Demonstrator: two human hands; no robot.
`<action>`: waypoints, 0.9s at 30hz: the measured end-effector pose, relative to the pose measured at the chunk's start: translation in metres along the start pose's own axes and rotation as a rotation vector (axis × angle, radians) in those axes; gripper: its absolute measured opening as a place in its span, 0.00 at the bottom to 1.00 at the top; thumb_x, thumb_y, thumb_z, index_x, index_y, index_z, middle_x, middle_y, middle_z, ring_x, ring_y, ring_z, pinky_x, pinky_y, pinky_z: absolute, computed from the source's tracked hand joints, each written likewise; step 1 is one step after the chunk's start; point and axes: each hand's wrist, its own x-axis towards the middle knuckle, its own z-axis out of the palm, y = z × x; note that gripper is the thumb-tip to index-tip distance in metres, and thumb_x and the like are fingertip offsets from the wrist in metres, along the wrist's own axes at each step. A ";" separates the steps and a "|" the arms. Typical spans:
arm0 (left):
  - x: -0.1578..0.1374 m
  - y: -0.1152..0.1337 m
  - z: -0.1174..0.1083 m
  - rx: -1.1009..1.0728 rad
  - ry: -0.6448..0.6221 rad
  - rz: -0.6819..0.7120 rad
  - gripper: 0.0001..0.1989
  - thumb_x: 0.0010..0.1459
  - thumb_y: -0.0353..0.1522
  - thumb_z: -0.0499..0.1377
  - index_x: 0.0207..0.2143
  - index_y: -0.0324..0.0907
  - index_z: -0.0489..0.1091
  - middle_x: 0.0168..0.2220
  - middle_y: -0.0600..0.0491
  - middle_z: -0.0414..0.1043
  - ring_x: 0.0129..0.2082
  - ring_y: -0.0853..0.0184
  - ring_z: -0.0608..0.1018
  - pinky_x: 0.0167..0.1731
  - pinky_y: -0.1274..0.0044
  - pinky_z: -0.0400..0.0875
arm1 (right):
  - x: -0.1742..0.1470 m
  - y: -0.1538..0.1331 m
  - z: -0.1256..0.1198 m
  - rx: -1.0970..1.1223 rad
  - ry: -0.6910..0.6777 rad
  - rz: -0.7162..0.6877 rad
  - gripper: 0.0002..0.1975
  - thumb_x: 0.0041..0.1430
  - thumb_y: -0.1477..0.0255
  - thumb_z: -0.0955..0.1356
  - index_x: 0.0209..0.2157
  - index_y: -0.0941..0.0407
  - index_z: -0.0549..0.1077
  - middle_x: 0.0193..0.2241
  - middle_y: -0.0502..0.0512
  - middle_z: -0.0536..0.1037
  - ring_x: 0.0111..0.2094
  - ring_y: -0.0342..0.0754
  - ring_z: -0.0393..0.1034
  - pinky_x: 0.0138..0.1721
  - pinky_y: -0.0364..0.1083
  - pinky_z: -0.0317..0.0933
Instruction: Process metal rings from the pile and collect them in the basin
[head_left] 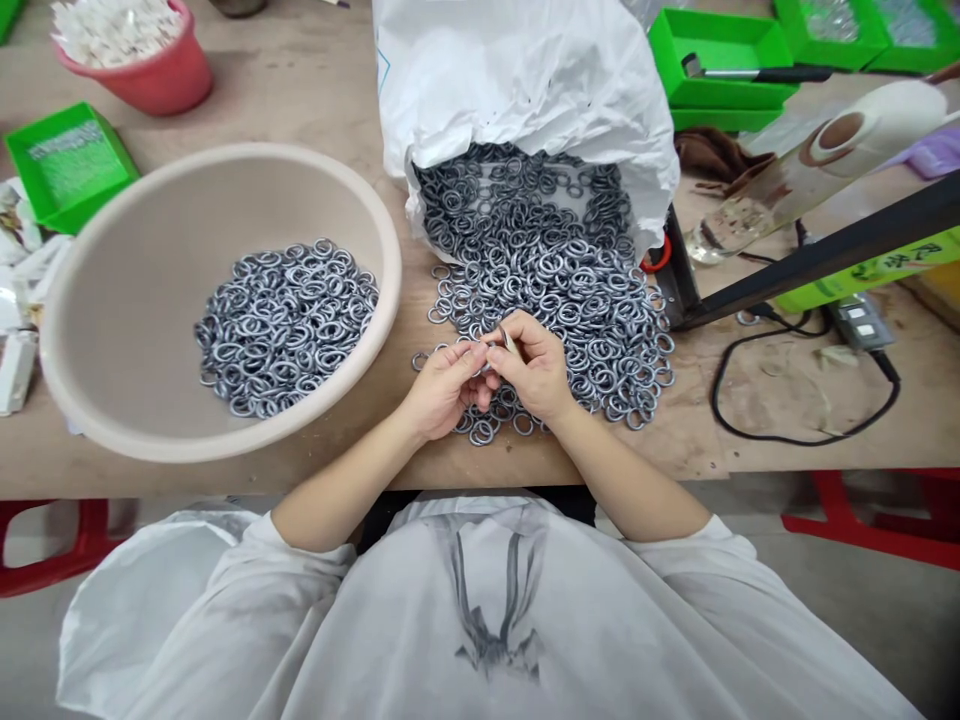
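Note:
My left hand [446, 388] pinches a grey ring, mostly covered by the fingertips, between thumb and fingers. Meeting it from the right is my right hand [536, 368], closed around a small thin blade-like tool [509, 342] whose tip is at the ring; its exact kind is hard to make out. Under and behind both hands spreads a heap of grey rings [555, 275], spilling out of a white sack [525, 75] that lies on its side. To the left stands a large beige basin [120, 300] with a pile of similar rings [289, 330] inside.
A pink tub [169, 75] of white pieces and a green tray [49, 205] stand at the left. At the right are a green bin [720, 45] with a hammer [757, 73] across it, a black metal frame [810, 255], a plastic bottle [739, 225] and a looped black cable [716, 380].

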 end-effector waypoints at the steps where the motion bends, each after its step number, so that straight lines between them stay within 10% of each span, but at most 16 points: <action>1: 0.000 0.000 -0.001 0.003 0.003 0.016 0.23 0.44 0.46 0.72 0.29 0.40 0.66 0.20 0.60 0.68 0.14 0.77 0.68 0.14 0.83 0.65 | 0.000 -0.001 -0.001 -0.019 -0.003 -0.012 0.14 0.58 0.56 0.70 0.30 0.53 0.74 0.26 0.48 0.69 0.27 0.43 0.63 0.31 0.45 0.59; 14: 0.002 0.004 -0.012 -0.026 0.022 0.097 0.24 0.42 0.45 0.73 0.29 0.40 0.66 0.16 0.63 0.66 0.12 0.79 0.65 0.12 0.86 0.64 | -0.003 -0.011 -0.017 -0.625 -0.206 -0.263 0.22 0.64 0.54 0.64 0.24 0.56 0.70 0.21 0.49 0.68 0.23 0.42 0.60 0.27 0.44 0.50; 27: -0.005 0.008 -0.013 0.012 -0.089 -0.005 0.22 0.46 0.44 0.72 0.27 0.38 0.66 0.19 0.60 0.67 0.13 0.79 0.65 0.14 0.85 0.65 | 0.009 -0.001 -0.023 -0.372 0.003 -0.026 0.26 0.62 0.47 0.63 0.28 0.55 0.72 0.20 0.47 0.65 0.22 0.41 0.56 0.26 0.43 0.52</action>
